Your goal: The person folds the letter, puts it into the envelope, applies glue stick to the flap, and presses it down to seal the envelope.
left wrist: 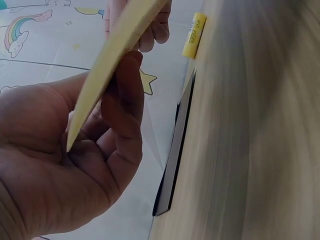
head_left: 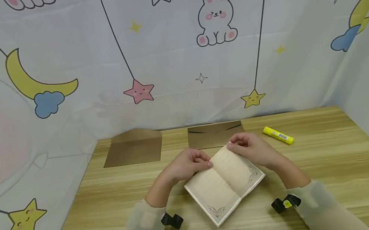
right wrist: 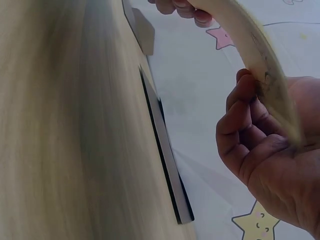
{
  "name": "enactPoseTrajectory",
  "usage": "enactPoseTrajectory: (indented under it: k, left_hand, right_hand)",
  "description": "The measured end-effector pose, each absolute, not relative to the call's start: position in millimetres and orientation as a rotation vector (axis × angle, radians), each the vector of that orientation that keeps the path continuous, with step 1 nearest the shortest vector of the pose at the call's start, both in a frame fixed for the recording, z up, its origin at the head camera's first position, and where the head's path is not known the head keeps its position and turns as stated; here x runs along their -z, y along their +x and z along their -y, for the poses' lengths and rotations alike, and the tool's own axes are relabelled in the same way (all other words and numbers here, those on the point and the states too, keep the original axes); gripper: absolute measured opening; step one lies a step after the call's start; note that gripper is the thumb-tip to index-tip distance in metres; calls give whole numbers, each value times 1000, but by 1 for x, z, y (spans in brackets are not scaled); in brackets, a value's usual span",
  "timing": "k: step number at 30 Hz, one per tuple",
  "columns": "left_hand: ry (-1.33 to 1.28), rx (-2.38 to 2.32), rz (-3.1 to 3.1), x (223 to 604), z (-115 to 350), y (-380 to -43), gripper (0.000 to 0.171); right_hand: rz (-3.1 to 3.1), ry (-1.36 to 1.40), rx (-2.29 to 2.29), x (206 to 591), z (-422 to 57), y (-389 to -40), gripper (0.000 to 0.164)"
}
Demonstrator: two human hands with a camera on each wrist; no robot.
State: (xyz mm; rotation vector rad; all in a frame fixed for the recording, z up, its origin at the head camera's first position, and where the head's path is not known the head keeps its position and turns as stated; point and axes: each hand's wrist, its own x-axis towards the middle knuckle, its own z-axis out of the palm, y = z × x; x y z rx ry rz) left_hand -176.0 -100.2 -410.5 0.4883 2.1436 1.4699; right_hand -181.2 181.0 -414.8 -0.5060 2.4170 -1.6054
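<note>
Left hand (head_left: 189, 164), right hand (head_left: 254, 150) pinch card (head_left: 224, 178) — envelope (head_left: 212, 138) behind partly hidden — glue stick (head_left: 278, 135) rightward.

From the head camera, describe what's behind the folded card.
Beyond the folded card, a brown envelope lies on the wood-grain tabletop; the right hand covers the envelope's lower right corner. What the card covers can't be seen.

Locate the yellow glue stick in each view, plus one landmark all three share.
Head: yellow glue stick lies right of centre, a little below mid-height.
Left wrist: yellow glue stick is near the top, right of centre.
Right wrist: not in it.
Shared landmark: cream card, open in head, close to edge-on in left wrist, oblique in right wrist.
</note>
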Motion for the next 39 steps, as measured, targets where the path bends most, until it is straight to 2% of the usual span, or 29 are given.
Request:
enactPoseTrajectory:
  k: [9, 13, 19, 27, 35, 39]
  left_hand:
    - [272, -1669, -2140, 414, 109, -183, 20]
    - [171, -1799, -2117, 416, 112, -187, 20]
    - [16, -1948, -2040, 413, 111, -189, 17]
    - [43, -1941, -1975, 410, 109, -186, 16]
    - [73, -1955, -1900, 410, 111, -185, 46]
    - [44, -1998, -1837, 409, 112, -185, 51]
  right_hand:
    - [-2365, -310, 1696, 412, -191, -186, 51]
    - [-2283, -196, 1775, 411, -191, -187, 56]
    - [-2137, -138, 1883, 417, -188, -188, 48]
    - [-2130, -99, 1952, 419, -182, -186, 32]
    - [-2182, -62, 1987, 417, -182, -186, 28]
    - [-2174, -73, 2001, 418, -184, -187, 30]
